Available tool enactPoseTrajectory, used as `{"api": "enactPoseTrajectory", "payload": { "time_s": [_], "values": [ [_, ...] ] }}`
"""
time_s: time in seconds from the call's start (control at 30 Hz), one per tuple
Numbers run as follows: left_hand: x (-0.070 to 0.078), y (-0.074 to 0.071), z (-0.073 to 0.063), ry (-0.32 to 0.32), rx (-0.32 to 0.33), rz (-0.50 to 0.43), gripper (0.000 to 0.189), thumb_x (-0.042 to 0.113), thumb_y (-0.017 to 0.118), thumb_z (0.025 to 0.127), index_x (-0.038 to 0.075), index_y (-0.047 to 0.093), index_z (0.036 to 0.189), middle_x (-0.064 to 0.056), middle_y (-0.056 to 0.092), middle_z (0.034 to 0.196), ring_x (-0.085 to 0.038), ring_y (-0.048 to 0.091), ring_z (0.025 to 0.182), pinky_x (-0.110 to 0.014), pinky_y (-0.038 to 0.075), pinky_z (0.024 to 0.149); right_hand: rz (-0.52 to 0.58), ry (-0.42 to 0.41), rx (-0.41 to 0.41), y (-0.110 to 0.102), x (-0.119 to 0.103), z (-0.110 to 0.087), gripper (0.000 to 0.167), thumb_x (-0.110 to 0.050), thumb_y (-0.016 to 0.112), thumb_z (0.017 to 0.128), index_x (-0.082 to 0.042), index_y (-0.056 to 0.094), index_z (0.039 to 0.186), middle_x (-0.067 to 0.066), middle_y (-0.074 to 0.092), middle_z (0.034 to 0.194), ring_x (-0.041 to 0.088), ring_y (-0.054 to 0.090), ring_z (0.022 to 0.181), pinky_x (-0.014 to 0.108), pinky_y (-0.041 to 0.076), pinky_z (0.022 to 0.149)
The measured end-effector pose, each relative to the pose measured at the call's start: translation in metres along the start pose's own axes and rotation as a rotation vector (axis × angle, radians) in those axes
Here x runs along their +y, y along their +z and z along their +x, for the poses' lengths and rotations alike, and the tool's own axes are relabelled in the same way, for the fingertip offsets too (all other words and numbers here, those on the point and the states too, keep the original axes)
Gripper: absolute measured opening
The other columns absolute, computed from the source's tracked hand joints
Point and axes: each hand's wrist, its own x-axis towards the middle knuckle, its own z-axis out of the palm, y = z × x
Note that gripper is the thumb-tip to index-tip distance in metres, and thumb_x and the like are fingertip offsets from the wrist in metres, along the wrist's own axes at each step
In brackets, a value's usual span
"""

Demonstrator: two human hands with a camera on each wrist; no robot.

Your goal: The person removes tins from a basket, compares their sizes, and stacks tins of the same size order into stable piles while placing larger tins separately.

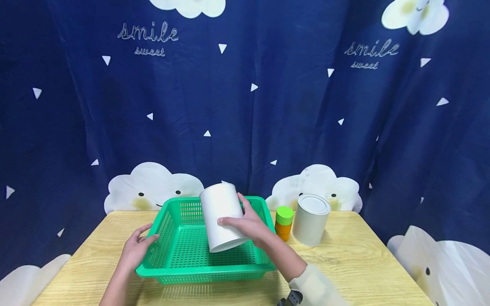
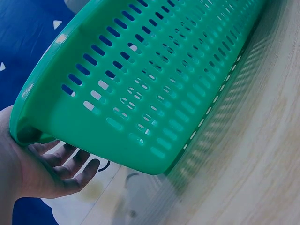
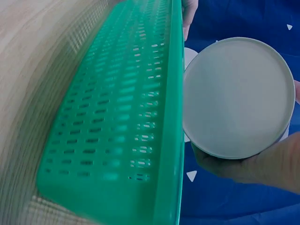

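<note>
My right hand (image 1: 250, 223) grips a white cylindrical can (image 1: 222, 216), with the thumb across its near side and the fingers around its right side. The can is tilted above the right half of a green plastic basket (image 1: 206, 268). In the right wrist view, the can's flat round end (image 3: 239, 98) faces the camera, beside the basket's rim (image 3: 176, 117). My left hand (image 1: 137, 248) holds the basket's left rim, the thumb over the edge. Its fingers (image 2: 70, 171) curl below the rim's corner in the left wrist view, where the thumb is hidden.
Right of the basket stands a small orange jar with a green lid (image 1: 284, 223). Beside it is a second white can (image 1: 311, 219), upright. All stand on a light wooden table (image 1: 356, 263), with a dark blue cloud-patterned curtain (image 1: 237, 140) behind.
</note>
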Motion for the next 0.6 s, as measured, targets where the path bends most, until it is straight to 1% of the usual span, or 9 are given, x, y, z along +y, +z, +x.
{"api": "enactPoseTrajectory", "payload": {
  "time_s": [0.37, 0.6],
  "values": [
    [-0.001, 0.0, 0.002, 0.001, 0.001, -0.016, 0.061, 0.025, 0.055, 0.093, 0.0, 0.029, 0.142, -0.03, 0.056, 0.122, -0.015, 0.065, 0.079, -0.031, 0.054, 0.067, 0.015, 0.006, -0.033, -0.026, 0.001, -0.013, 0.096, -0.03, 0.074, 0.077, -0.024, 0.012, 0.15, 0.021, 0.043, 0.132, 0.023, 0.064, 0.082, 0.034, 0.052, 0.069],
    [-0.001, 0.0, 0.002, -0.008, -0.002, -0.013, 0.061, 0.026, 0.054, 0.094, 0.001, 0.028, 0.143, -0.032, 0.052, 0.126, -0.016, 0.065, 0.082, -0.032, 0.054, 0.068, 0.059, 0.007, -0.05, -0.042, 0.005, -0.02, 0.092, -0.025, 0.073, 0.078, -0.028, 0.015, 0.149, 0.021, 0.041, 0.129, 0.024, 0.065, 0.082, 0.035, 0.053, 0.07]
  ]
}}
